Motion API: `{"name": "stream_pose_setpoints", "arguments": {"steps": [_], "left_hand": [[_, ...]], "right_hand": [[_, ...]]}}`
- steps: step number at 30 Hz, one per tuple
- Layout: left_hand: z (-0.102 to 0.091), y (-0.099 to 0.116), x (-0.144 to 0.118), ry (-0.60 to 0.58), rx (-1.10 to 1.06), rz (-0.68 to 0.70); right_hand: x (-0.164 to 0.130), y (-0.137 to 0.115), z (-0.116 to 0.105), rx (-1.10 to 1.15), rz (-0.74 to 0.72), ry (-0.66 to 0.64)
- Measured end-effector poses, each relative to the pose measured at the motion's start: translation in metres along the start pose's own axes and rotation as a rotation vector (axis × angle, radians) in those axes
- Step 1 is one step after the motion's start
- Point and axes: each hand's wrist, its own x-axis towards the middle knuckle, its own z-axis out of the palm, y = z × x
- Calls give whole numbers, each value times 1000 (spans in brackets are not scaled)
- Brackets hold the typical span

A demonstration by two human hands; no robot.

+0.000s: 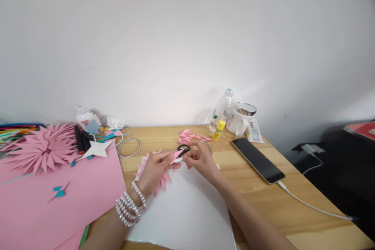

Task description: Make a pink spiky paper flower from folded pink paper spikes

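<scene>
My left hand (159, 166), with a pearl bracelet (129, 208) wound round its wrist, pinches a small folded pink paper piece (176, 155). A narrow white part shows at the paper's right end. My right hand (200, 160) has its thumb and fingers bent together at that white end. Just behind the fingertips are the black handles of scissors (183, 148); their blades are hidden. Under my left hand, a pink pointed paper ring (161, 186) lies partly covered on a white sheet (181, 207). More folded pink pieces (187, 136) lie farther back.
A yellow glue stick (218, 131), a clear bottle (223, 109) and a white mug (238, 121) stand by the wall. Rightward lies a phone (258, 160) with its cable. Pink sheets (96, 187), a large pink paper flower (43, 152) and a white paper star (99, 149) are left.
</scene>
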Motion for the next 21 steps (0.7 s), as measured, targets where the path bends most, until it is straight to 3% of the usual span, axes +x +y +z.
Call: {"name": "stream_pose_setpoints", "arguments": {"steps": [13, 21], "left_hand": [[-6, -11, 3, -35, 110, -17], [-3, -12, 3, 41, 48, -39]], "right_hand": [[-1, -3, 2, -19, 25, -4], [0, -1, 3, -17, 19, -7]]}}
